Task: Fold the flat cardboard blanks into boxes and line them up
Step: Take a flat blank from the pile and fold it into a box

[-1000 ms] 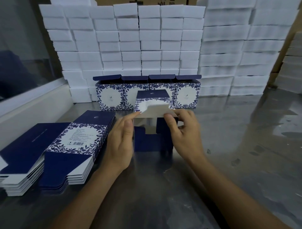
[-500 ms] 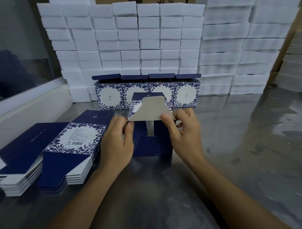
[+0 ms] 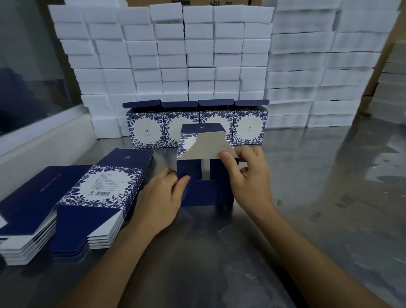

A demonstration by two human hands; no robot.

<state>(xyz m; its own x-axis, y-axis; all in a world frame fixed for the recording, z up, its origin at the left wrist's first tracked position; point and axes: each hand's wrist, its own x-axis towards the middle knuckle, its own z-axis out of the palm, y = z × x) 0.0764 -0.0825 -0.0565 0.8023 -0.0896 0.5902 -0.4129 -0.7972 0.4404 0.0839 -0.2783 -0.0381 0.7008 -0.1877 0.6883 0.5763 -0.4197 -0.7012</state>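
- The half-formed box (image 3: 205,175) stands on the bench (image 3: 307,197) between the two hands, its end toward the person.
- The left hand (image 3: 160,202) grips the box's left wall, thumb on the navy side flap (image 3: 186,175).
- The right hand (image 3: 246,173) pinches the grey-backed end flap (image 3: 208,146).
- Best done by steadying the wall squarely, folding the side flaps first, then creasing the end flap cleanly.
- Beyond the hands, four finished boxes (image 3: 196,125) sit in line.

A grey, glossy table top (image 3: 329,197) catches soft overhead light in pale patches. Behind it rises a wall of stacked white foam blocks (image 3: 197,55), with brown cartons (image 3: 193,2) above. At the left stands a glass pane (image 3: 28,77) in a white frame, what lies behind it too dim to make out.
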